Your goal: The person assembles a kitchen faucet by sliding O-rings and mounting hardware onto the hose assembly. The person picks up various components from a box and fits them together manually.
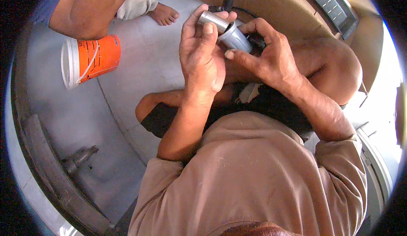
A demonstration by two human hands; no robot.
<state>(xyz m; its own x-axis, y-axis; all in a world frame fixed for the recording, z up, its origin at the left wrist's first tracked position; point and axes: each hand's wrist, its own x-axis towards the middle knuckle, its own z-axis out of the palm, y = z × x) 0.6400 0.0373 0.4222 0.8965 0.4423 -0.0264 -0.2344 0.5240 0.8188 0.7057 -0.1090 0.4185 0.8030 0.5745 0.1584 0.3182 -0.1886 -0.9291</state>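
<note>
In front of my chest, my left hand (197, 56) is closed around a short silver metal cylinder (213, 20) with a finely textured surface, thumb lying across it. My right hand (273, 58) grips a grey, tapered plastic cup (235, 39), with its thumb on the near side and fingers on the far side. The cup's mouth faces up and left, towards the cylinder. Both parts are tilted and close together; whether they touch is hard to make out. Something dark sits behind the cup near my right fingers, mostly hidden.
An orange bucket (101, 56) with a white end lies on its side at left, below another person's bent arm (95, 13). That person's bare foot (163, 14) rests on the floor. A cardboard box (292, 11) stands beyond my right knee. A metal fitting (80, 159) is at lower left.
</note>
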